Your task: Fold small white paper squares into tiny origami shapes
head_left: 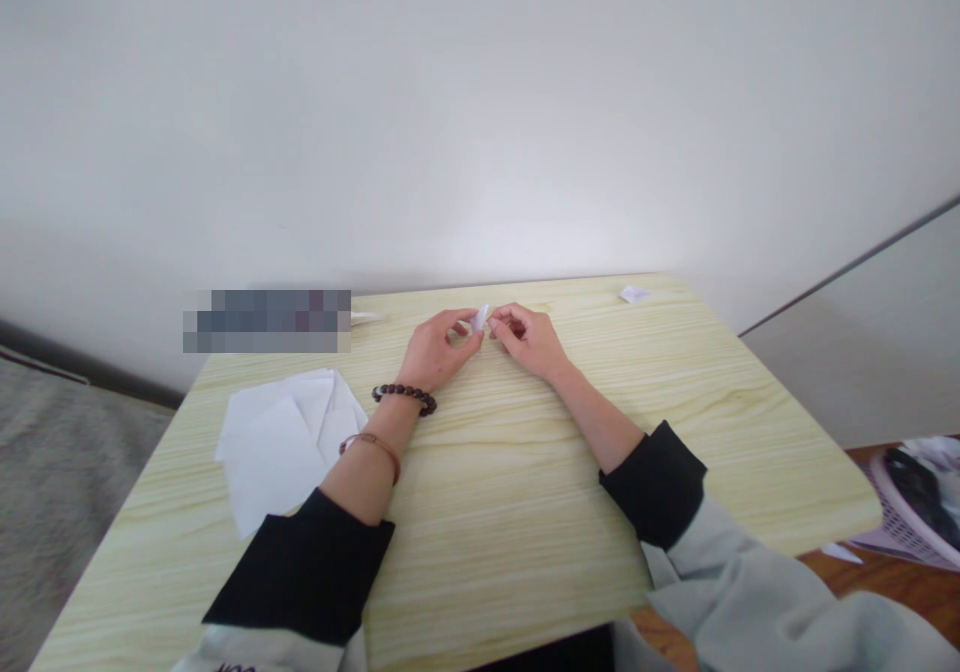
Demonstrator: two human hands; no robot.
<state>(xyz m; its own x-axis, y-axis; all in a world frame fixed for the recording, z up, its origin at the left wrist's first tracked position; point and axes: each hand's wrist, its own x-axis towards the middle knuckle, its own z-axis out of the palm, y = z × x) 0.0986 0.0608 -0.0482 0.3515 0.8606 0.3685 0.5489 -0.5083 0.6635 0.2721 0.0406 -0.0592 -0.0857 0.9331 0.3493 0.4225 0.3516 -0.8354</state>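
Between the thumb and fingers of my left hand point(441, 344) is a small folded piece of white paper point(479, 319), its pointed tip upward. My right hand point(531, 340) is just to the right of it, thumb and fingertips drawn together in a pinch beside the paper's edge. Whether those fingertips hold a bit of the paper I cannot make out. Both hands are above the far middle of the light wooden table point(495, 512). Left of my left forearm lies a loose stack of white paper sheets point(281, 442), partly covered by that arm.
Another small folded white paper point(634, 294) lies near the table's far right corner. A pixelated patch hides something at the far left. Behind the table rises a white wall point(480, 122). A pink basket point(900, 512) with things in it stands on the floor at right.
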